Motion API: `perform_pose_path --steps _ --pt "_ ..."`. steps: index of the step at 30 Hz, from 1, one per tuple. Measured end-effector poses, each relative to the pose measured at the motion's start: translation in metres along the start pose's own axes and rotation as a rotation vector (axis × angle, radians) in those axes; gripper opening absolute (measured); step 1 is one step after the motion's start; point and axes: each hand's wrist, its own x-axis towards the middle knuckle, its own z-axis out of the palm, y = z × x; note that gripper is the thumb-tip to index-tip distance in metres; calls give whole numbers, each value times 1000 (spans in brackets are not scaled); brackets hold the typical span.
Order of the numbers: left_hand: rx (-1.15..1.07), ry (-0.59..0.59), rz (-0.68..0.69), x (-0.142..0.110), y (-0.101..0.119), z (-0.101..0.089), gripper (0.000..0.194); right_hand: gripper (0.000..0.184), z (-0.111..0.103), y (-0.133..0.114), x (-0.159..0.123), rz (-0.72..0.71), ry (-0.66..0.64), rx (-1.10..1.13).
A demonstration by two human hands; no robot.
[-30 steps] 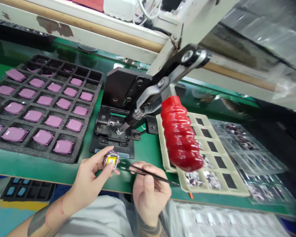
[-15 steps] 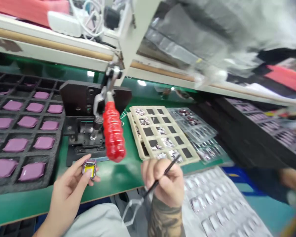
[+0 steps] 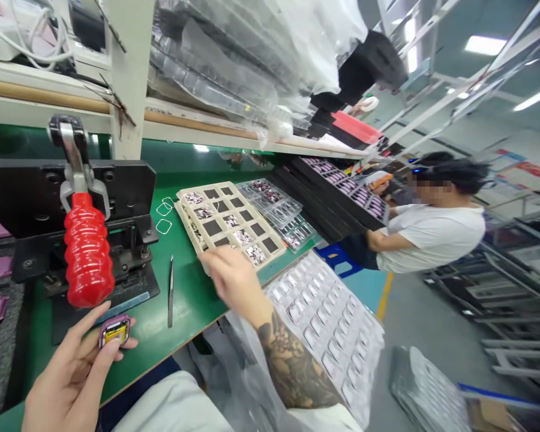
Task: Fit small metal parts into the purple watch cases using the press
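My left hand (image 3: 72, 366) grips a small purple watch case (image 3: 114, 332) between thumb and fingers. The open side of the case faces up and shows a yellow part inside. My right hand (image 3: 231, 276) is over the near left corner of a cream compartment tray (image 3: 275, 257); its fingers are bent and smeared by motion, and I cannot tell if they hold anything. Black tweezers (image 3: 171, 294) lie on the green table (image 3: 193, 312) between my hands. Behind my left hand stands a black press fixture (image 3: 130, 240) with a red ridged handle (image 3: 89, 252).
Thin white ring gaskets (image 3: 164, 226) lie beside the cream tray. Clear trays (image 3: 274, 210) of small parts sit behind it. A white blister tray (image 3: 324, 312) is at right. Purple cases in foam (image 3: 0, 348) are at left. A person in a white shirt (image 3: 436, 237) works further right.
My view has swung to the right. The tweezers have left my right hand and now lie on the table. That hand has moved onto the cream tray's corner. My left hand keeps the watch case.
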Motion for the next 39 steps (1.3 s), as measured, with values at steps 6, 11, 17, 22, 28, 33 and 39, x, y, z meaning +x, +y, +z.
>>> perform_pose_path --steps 6,11,17,22,28,33,39 --pt "8 -21 -9 0 -4 0 71 33 -50 69 30 47 -272 -86" --pt "9 5 13 -4 4 5 66 28 -47 78 56 -17 -471 -102" --pt "25 -26 18 -1 4 4 68 26 -51 84 68 -81 -562 -16" --pt "-26 17 -13 -4 8 9 66 24 -51 82 62 -65 -475 113" --pt "41 -30 44 -4 0 8 46 30 -39 80 42 39 -141 302" --pt "135 -62 152 0 -9 3 36 19 -16 83 29 122 52 440" --pt "220 -48 208 -4 -16 1 34 18 8 85 20 283 231 475"
